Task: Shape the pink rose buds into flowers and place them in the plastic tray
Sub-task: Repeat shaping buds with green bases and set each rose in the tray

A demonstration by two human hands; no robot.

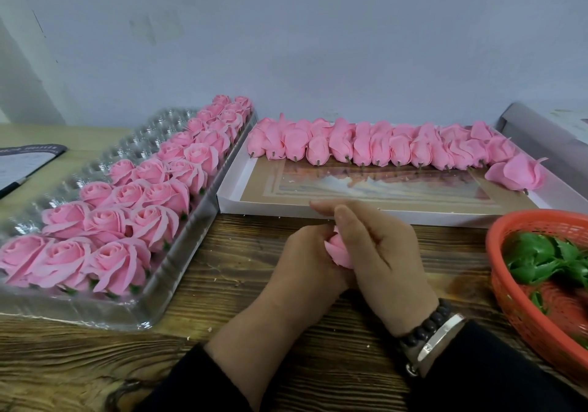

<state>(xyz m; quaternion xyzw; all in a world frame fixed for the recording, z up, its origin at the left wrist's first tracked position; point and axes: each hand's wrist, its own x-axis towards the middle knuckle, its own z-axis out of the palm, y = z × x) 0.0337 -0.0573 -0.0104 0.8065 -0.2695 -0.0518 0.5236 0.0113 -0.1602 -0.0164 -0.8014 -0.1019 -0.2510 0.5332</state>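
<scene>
Landmark: white box (pixel 394 214), shallow, lying flat at the back of the wooden table (pixel 222 284), its long side running left to right.

Rose bud in hand (pixel 339 251): pink, held just in front of the box's near edge, above the table. Both hands are clasped round it. Left hand (pixel 302 259) cups it from the left and below; right hand (pixel 378 252) wraps over it from the right, fingers (pixel 342 217) curled across its top. Only a small part shows, so which way its long axis points cannot be told.

Row of buds (pixel 366 147): pink, unopened, lying along the far side inside the box. Each lies with its long axis front to back, stem stub toward the viewer, tip toward the wall (pixel 318 45). One more bud (pixel 515 173) lies at the box's right end.

Plastic tray (pixel 133 313): clear, dimpled, just left of the box and angled away from it. Finished roses (pixel 127 208) fill the three rows nearest the box, faces tilted up; the cups farther left are bare.

Basket (pixel 521 297): red, mesh, in front of the box's right end, holding green leaves (pixel 541 259).

Right wrist: dark bead bracelet (pixel 426 325) and silver bangle (pixel 442 338).
</scene>
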